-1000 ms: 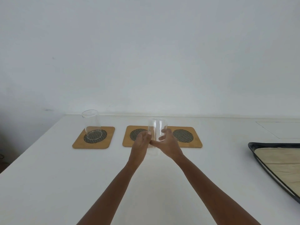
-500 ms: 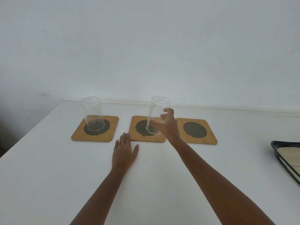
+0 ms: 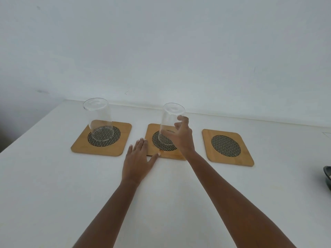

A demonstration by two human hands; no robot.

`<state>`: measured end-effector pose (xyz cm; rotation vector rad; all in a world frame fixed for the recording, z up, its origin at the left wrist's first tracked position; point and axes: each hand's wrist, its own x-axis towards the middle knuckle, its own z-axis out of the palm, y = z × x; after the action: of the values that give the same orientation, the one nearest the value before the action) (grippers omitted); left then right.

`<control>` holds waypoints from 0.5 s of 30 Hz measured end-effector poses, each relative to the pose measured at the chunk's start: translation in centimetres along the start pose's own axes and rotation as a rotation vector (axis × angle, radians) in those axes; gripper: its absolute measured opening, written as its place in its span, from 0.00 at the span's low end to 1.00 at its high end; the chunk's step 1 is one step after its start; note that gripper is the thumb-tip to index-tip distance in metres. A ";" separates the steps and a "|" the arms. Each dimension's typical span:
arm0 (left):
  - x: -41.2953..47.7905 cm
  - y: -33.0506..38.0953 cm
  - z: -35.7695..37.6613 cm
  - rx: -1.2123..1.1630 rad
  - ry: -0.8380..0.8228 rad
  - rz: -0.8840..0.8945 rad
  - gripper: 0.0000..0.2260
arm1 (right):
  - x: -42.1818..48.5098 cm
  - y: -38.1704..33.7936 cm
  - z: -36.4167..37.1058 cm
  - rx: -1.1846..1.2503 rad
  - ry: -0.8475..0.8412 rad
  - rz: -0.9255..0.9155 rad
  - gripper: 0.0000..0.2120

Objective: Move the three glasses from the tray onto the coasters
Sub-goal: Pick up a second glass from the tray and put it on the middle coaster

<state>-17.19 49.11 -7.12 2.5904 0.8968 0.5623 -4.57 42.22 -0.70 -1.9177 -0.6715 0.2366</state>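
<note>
Nearest, the left hand (image 3: 138, 158) lies flat on the white bench (image 3: 53, 194), fingers spread and empty, its fingertips touching the near edge of the middle coaster (image 3: 172, 155). Just beyond, the right hand (image 3: 184, 138) has its grip clamped on the second glass (image 3: 171, 122), whose base meets the coaster's mesh disc and which leans slightly toward 11 o'clock. Letting go while it leans could tip it. At 10 o'clock the first glass (image 3: 99, 119) stands on the left coaster (image 3: 102, 149). At 2 o'clock the right coaster (image 3: 227, 147) is bare. The tray (image 3: 327, 176) peeks in at 3 o'clock; no third glass shows. Beyond, a plain pale wall (image 3: 161, 51)
</note>
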 end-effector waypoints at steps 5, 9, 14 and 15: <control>0.1 0.0 0.1 -0.002 0.018 0.013 0.41 | 0.2 0.5 0.7 -0.019 0.006 -0.012 0.36; 0.0 0.0 0.1 0.001 0.029 0.013 0.41 | 0.1 0.4 1.0 -0.020 0.003 -0.029 0.36; 0.1 0.0 0.1 0.002 0.031 0.017 0.42 | 0.0 0.5 1.3 -0.030 0.018 -0.043 0.35; 0.1 -0.1 0.1 0.003 0.031 0.016 0.42 | 0.0 0.5 1.3 -0.031 0.017 -0.045 0.36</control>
<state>-17.11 49.18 -7.23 2.6008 0.8883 0.6074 -4.98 43.10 -1.67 -1.9294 -0.7098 0.1821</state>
